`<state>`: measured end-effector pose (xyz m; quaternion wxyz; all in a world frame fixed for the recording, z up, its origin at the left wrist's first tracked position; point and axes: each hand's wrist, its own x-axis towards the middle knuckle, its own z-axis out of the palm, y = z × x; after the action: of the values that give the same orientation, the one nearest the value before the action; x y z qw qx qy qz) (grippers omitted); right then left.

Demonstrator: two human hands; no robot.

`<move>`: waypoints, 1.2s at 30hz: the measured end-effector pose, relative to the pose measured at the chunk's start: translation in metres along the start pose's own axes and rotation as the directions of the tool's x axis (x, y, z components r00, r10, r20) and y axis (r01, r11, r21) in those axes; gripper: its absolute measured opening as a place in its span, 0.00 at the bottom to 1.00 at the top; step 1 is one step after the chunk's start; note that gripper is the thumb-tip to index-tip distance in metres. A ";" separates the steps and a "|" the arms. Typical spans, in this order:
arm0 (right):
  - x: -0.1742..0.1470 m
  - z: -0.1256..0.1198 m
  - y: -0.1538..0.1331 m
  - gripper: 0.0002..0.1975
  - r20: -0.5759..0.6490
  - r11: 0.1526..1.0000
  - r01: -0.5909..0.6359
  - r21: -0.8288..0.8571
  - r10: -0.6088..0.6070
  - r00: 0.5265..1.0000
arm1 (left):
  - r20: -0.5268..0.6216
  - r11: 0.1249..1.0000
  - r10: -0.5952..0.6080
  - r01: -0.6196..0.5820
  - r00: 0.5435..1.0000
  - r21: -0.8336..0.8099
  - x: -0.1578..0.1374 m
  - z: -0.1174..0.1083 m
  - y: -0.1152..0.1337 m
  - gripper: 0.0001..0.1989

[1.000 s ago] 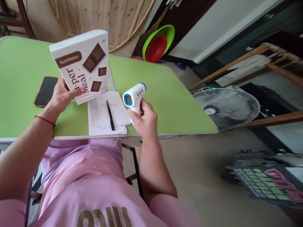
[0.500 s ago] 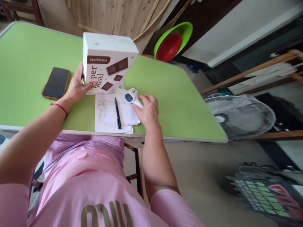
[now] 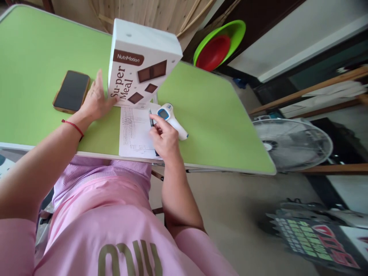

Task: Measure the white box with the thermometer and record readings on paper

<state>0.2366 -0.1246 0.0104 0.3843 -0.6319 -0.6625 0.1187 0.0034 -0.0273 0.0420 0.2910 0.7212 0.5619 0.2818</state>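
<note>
A white box printed "NutriMotion Su-per Meal" stands upright on the green table. Beside its lower left edge is my left hand, fingers stretched out and the thumb tip at the box's front corner. My right hand is closed around a black pen, partly hidden by the fingers, over sheets of paper with writing. Just right of that hand lies a white and blue infrared thermometer, its small screen facing up.
A dark smartphone in a brown case lies left of my left hand. The green table has a pale rim. Beyond it are a green basin, a red basin and a fan at the right.
My right hand has let go of the thermometer, now lying farther right, and has moved left onto the pen. My left hand's fingers have come off the box's side and straightened.
</note>
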 end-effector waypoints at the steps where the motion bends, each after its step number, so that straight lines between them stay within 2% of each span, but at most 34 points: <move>1: -0.004 -0.001 0.002 0.17 -0.048 0.993 0.014 0.121 -0.008 0.999 | 0.022 0.996 -0.052 0.051 0.998 0.070 -0.004 0.001 0.004 0.68; 3: -0.012 -0.003 0.004 0.16 -0.098 0.929 0.024 0.370 0.013 0.995 | 0.092 0.970 -0.155 0.133 0.984 0.205 -0.014 0.006 0.010 0.76; 6: -0.022 -0.004 0.002 0.21 -0.043 0.793 0.022 0.608 0.006 0.999 | 0.142 0.949 -0.171 0.124 0.975 0.289 -0.024 0.012 0.014 0.81; 11: -0.031 -0.003 -0.002 0.32 0.100 0.700 -0.011 0.714 -0.086 0.991 | 0.187 0.931 -0.150 0.075 0.971 0.358 -0.027 0.015 0.011 0.83; 14: -0.033 -0.002 0.000 0.34 0.150 0.641 -0.033 0.767 -0.129 0.980 | 0.188 0.917 -0.162 0.077 0.969 0.392 -0.027 0.015 0.012 0.83; 16: -0.034 -0.001 0.000 0.34 0.184 0.635 -0.054 0.771 -0.141 0.973 | 0.186 0.913 -0.169 0.082 0.968 0.400 -0.028 0.015 0.014 0.83; 18: -0.034 0.002 -0.001 0.32 0.168 0.626 -0.058 0.778 -0.118 0.979 | 0.181 0.922 -0.161 0.082 0.970 0.379 -0.028 0.016 0.015 0.83; 20: -0.034 0.006 -0.004 0.25 0.051 0.635 -0.019 0.772 -0.033 0.998 | 0.175 0.939 -0.142 0.077 0.974 0.335 -0.029 0.017 0.014 0.83; 22: -0.033 0.009 -0.008 0.15 -0.082 0.682 0.011 0.732 0.071 0.994 | 0.167 0.947 -0.134 0.077 0.977 0.311 -0.029 0.018 0.013 0.84; 24: -0.033 0.009 -0.011 0.13 -0.127 0.737 -0.016 0.675 0.137 0.982 | 0.168 0.940 -0.154 0.092 0.974 0.328 -0.029 0.019 0.012 0.86; 29: -0.030 0.004 -0.011 0.13 0.020 0.817 -0.094 0.569 0.101 0.995 | 0.167 0.935 -0.169 0.105 0.971 0.339 -0.028 0.019 0.013 0.87; 36: -0.030 0.010 -0.010 0.06 0.026 0.897 -0.059 0.439 0.053 0.998 | 0.190 0.923 -0.178 0.097 0.965 0.373 -0.023 0.021 0.010 0.85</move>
<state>0.2199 -0.1511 -0.0003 0.5088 -0.5469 -0.6029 0.2803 0.0201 -0.0539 0.0333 0.2335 0.7476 0.6177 0.0709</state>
